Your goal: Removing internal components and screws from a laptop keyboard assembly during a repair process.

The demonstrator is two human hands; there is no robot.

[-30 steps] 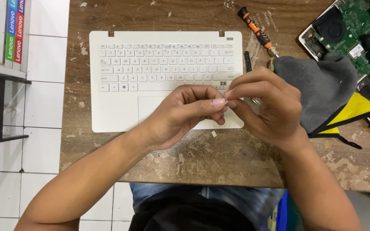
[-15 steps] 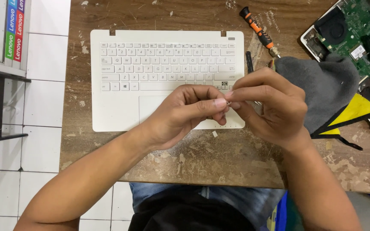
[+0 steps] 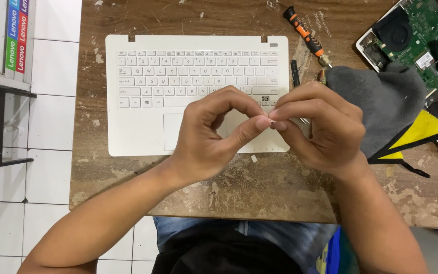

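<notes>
The worn wooden table [image 3: 280, 193] fills my view. The white laptop keyboard deck [image 3: 143, 127] lies at twelve o'clock, one key missing at its lower right. My left hand [image 3: 206, 137] and right hand [image 3: 320, 132] meet above it, fingertips pinched together on a tiny pale part [image 3: 271, 118], likely light and fragile, so I grip its edges gently. The grey cloth [image 3: 381, 106] sits at three o'clock, the orange screwdriver [image 3: 305, 33] at one.

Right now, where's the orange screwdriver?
In the head view, the orange screwdriver lies at the top of the table, right of the white keyboard and just above the grey cloth, beyond the right hand.
</notes>
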